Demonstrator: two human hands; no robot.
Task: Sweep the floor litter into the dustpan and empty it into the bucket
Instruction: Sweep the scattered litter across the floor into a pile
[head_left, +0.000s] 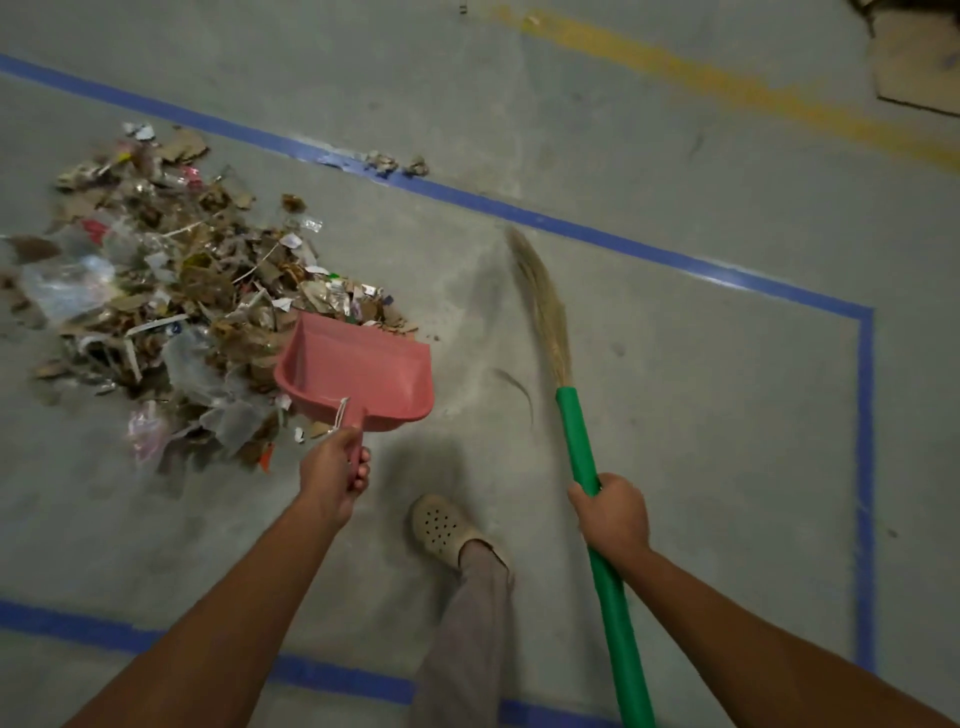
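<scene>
A grey concrete floor (675, 415) fills the view, marked with blue tape lines (571, 226) and a worn yellow stripe (727, 83); flat cardboard (914, 62) lies at the far right corner. A wide pile of litter (171, 291), scraps of cardboard, paper and plastic, spreads over the left. The broom (576, 431) slants to the right of it, bristles blurred. The pink dustpan (358, 374) sits at the pile's near edge, apparently empty. The left hand (335, 475) is curled tight around the dustpan's handle; the right hand (613, 512) grips the broom's green handle.

Flat cardboard (917, 62) lies beyond a yellow stripe (727, 83) and blue tape (571, 224).
</scene>
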